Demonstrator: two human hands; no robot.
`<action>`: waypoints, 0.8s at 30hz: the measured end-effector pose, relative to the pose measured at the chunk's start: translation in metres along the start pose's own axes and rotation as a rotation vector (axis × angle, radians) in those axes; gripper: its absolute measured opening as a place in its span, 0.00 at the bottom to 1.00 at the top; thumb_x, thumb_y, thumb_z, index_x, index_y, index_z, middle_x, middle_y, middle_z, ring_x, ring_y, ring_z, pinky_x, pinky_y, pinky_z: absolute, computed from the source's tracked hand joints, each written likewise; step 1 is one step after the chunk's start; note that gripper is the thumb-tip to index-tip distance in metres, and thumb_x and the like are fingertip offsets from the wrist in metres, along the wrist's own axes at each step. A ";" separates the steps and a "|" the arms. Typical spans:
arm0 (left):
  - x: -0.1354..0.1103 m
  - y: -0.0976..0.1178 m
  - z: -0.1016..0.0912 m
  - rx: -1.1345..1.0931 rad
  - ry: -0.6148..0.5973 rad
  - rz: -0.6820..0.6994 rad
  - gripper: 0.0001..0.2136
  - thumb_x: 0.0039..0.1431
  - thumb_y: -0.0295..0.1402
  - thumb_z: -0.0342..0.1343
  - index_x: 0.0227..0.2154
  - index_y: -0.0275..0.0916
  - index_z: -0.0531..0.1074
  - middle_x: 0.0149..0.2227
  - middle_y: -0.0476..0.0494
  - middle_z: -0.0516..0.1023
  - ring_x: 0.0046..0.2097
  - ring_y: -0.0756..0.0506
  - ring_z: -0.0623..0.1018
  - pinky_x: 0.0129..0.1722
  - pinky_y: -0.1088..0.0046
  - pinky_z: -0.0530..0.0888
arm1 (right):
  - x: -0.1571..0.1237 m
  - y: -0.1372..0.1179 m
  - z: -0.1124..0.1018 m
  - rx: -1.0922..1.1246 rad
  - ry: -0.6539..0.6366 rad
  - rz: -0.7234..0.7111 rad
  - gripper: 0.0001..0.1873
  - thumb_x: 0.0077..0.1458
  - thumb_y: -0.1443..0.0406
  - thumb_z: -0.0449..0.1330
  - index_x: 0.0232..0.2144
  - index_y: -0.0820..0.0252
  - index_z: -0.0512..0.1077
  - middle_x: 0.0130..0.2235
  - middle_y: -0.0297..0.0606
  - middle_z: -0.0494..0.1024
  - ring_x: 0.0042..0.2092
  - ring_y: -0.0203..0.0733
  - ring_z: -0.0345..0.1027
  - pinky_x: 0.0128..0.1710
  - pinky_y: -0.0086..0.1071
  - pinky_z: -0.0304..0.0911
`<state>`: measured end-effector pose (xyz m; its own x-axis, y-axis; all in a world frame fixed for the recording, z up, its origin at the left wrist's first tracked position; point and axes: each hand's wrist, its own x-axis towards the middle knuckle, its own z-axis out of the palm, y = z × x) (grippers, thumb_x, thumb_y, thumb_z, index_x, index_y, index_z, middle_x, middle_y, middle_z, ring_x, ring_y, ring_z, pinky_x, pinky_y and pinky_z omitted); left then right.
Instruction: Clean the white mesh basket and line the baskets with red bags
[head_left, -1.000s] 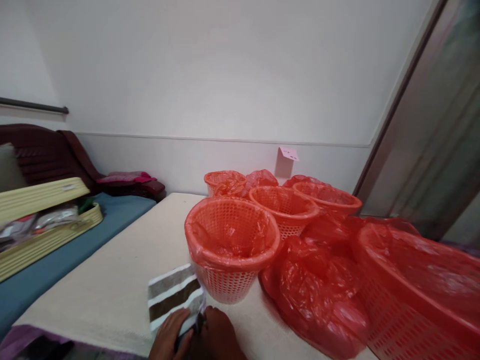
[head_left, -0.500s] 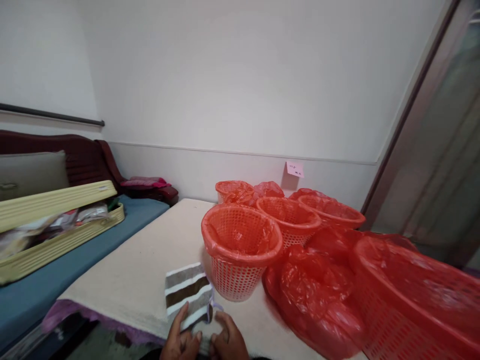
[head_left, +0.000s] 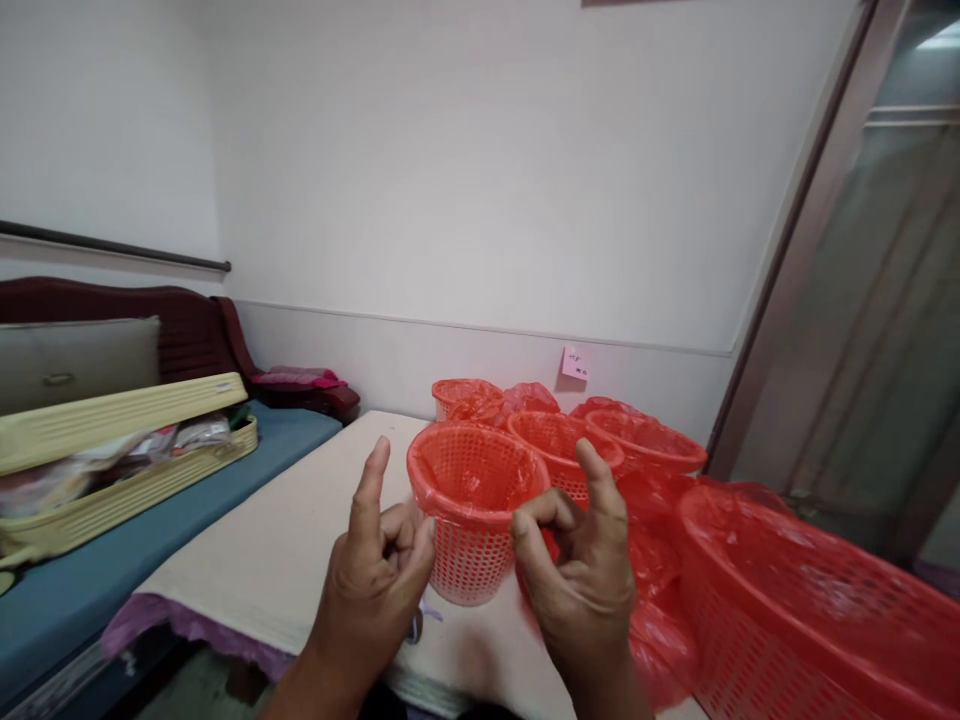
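Note:
My left hand [head_left: 375, 570] and my right hand [head_left: 581, 570] are raised side by side above the near edge of the cream-covered table [head_left: 300, 560], backs toward me. Each has its index finger pointing up and the other fingers loosely curled and apart. I see nothing in either hand. Just behind and between them stands a small red mesh basket [head_left: 472, 500] lined with a red plastic bag. A bit of pale string [head_left: 424, 612] shows on the table below my left hand. The striped brown and white piece is hidden.
Several more lined red baskets [head_left: 562, 440] stand behind the first. A large red basket [head_left: 787, 600] and a crumpled red bag [head_left: 660, 640] fill the right side. An open yellow case [head_left: 112, 450] lies on a blue mattress [head_left: 150, 540] at left. A glass door [head_left: 862, 330] is at right.
Both hands have let go of the striped piece at the table edge and risen in front of the basket. The view has tilted upward a little.

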<state>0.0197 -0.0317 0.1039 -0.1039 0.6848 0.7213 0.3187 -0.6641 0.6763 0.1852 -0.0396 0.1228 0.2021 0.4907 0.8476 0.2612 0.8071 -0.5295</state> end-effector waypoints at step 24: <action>0.006 0.013 0.005 0.120 -0.019 0.114 0.37 0.63 0.28 0.50 0.68 0.49 0.34 0.19 0.64 0.53 0.19 0.55 0.60 0.23 0.83 0.65 | 0.001 0.017 -0.011 -0.216 -0.023 -0.006 0.39 0.60 0.70 0.54 0.68 0.50 0.43 0.25 0.24 0.63 0.26 0.33 0.61 0.35 0.33 0.66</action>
<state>0.0285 -0.0347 0.1167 -0.0432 0.6134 0.7886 0.4378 -0.6979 0.5668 0.2003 -0.0294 0.1144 0.1789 0.4951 0.8502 0.4592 0.7223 -0.5172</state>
